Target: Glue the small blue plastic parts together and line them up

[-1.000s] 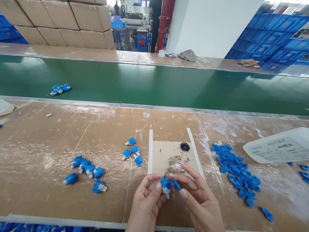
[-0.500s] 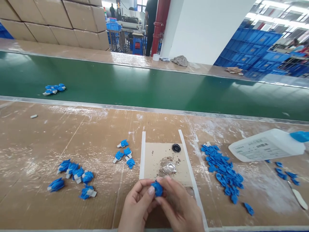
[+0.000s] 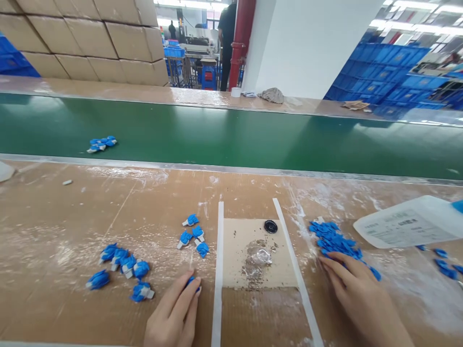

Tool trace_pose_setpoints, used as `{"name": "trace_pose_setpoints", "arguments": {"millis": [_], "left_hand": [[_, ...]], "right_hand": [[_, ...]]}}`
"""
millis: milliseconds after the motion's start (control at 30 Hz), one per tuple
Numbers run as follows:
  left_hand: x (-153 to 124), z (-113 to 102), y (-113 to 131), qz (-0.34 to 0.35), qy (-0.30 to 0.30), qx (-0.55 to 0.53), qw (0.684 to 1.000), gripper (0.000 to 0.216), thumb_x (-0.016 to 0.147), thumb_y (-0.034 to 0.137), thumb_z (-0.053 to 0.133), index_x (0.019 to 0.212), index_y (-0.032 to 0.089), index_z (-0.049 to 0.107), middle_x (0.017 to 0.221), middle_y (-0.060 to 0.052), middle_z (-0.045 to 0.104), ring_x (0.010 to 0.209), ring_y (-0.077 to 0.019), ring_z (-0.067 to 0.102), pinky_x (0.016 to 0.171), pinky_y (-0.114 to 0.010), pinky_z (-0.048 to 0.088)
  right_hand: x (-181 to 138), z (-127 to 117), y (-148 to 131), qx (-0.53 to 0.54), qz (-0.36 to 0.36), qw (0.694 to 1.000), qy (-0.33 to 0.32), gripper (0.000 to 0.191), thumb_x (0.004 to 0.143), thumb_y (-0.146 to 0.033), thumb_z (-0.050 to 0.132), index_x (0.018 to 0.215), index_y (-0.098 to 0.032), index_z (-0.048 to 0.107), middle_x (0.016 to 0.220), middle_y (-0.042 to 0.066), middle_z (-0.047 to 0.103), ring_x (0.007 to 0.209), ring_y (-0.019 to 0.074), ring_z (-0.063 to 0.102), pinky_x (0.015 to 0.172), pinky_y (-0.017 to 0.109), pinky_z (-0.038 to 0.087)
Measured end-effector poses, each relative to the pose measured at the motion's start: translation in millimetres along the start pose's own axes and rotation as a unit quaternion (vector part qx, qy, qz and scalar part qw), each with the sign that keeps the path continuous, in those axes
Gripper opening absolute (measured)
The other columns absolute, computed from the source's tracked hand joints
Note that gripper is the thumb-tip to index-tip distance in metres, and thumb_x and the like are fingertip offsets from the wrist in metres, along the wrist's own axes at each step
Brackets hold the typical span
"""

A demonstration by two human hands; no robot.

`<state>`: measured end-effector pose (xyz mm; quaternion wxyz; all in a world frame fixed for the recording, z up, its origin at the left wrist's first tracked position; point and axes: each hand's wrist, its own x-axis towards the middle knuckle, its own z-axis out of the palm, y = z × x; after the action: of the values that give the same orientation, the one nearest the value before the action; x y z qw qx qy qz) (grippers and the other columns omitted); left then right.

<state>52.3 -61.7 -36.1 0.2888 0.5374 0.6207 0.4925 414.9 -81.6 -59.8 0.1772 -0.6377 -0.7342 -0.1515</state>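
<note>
Item 1. Your left hand [image 3: 172, 313]: at 6 o'clock on the tabletop [image 3: 72, 226], palm down, fingers nearly closed, fingertips pinching a small blue part [image 3: 193, 283] against the surface just left of the left white strip [image 3: 218, 270].

Item 2. Your right hand [image 3: 356, 289]: at 4 o'clock, palm down, fingers spread loosely and flat, fingertips touching the near edge of the blue pile [image 3: 334, 238]. Whether it grips any piece of that pile cannot be told.

Item 3. Small cluster of blue-and-white parts [image 3: 193, 233]: at 12 o'clock from your left hand, near it, four pieces.

Item 4. Larger cluster of blue-and-white parts [image 3: 121, 267]: at 9 o'clock from your left hand, well apart from it.

Item 5. Cardboard pad [image 3: 253, 255]: between the two white strips, right strip [image 3: 294, 270] slanted. It bears a black round disc [image 3: 270, 226] at its far right and a clear smear with dark specks [image 3: 258, 258] at centre.

Item 6. White plastic bottle [image 3: 405, 224]: lying on its side at 2 o'clock, beyond your right hand; loose blue pieces [image 3: 443, 262] below it.

Item 7. Green conveyor belt [image 3: 231, 140]: across the far side, carrying one group of blue parts [image 3: 101, 143] at 10 o'clock.
</note>
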Motion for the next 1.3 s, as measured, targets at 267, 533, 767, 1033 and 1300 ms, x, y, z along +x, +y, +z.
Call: {"name": "trace_pose_setpoints", "arguments": {"millis": [267, 533, 767, 1033, 1300], "left_hand": [[43.2, -43.3, -27.5, 0.179, -0.062, 0.283, 0.94, 0.024, 0.084, 0.016, 0.058, 0.101, 0.024, 0.074, 0.108, -0.009, 0.073, 0.112, -0.0288, 0.06, 0.105, -0.043, 0.04], [72.1, -27.4, 2.5, 0.255, -0.067, 0.452, 0.852, 0.029, 0.088, 0.026, 0.05, 0.111, 0.013, 0.063, 0.126, -0.021, 0.058, 0.117, -0.0386, 0.05, 0.095, -0.052, 0.04], [96.2, -0.4, 3.5, 0.232, -0.165, 0.409, 0.867, 0.021, 0.091, 0.021, 0.046, 0.105, 0.018, 0.061, 0.1, -0.01, 0.065, 0.092, -0.0283, 0.06, 0.08, -0.041, 0.047], [87.0, -16.1, -15.3, 0.248, -0.118, 0.403, 0.873, 0.014, 0.093, 0.019, 0.044, 0.098, 0.016, 0.057, 0.094, -0.008, 0.062, 0.089, -0.0249, 0.06, 0.077, -0.037, 0.05], [87.8, -40.0, -29.7, 0.286, -0.048, 0.368, 0.883, 0.017, 0.092, 0.022, 0.049, 0.104, 0.013, 0.058, 0.1, -0.011, 0.064, 0.094, -0.0265, 0.06, 0.087, -0.043, 0.049]], "right_hand": [[-16.9, -0.9, -27.4, -0.089, -0.198, 0.976, 0.004, 0.044, 0.08, 0.002, 0.033, 0.111, -0.013, 0.059, 0.108, 0.015, 0.067, 0.095, 0.0337, 0.061, 0.087, 0.048, 0.043], [-9.8, -16.0, -26.8, -0.051, -0.196, 0.979, 0.022, 0.035, 0.092, -0.009, 0.029, 0.107, -0.016, 0.061, 0.105, 0.012, 0.069, 0.089, 0.0281, 0.068, 0.073, 0.04, 0.054], [-10.7, -10.4, -17.1, 0.056, -0.133, 0.99, -0.006, 0.029, 0.098, -0.022, 0.04, 0.112, -0.02, 0.066, 0.116, 0.007, 0.068, 0.1, 0.0205, 0.068, 0.082, 0.031, 0.058], [-23.9, -7.3, -17.3, 0.047, -0.164, 0.985, -0.017, 0.036, 0.098, -0.023, 0.035, 0.11, -0.014, 0.067, 0.122, 0.012, 0.065, 0.102, 0.022, 0.068, 0.078, 0.03, 0.061], [-23.0, -2.6, -18.5, 0.042, -0.144, 0.989, -0.007, 0.035, 0.1, -0.026, 0.035, 0.107, -0.014, 0.067, 0.114, 0.011, 0.069, 0.096, 0.0225, 0.07, 0.074, 0.034, 0.061]]}}
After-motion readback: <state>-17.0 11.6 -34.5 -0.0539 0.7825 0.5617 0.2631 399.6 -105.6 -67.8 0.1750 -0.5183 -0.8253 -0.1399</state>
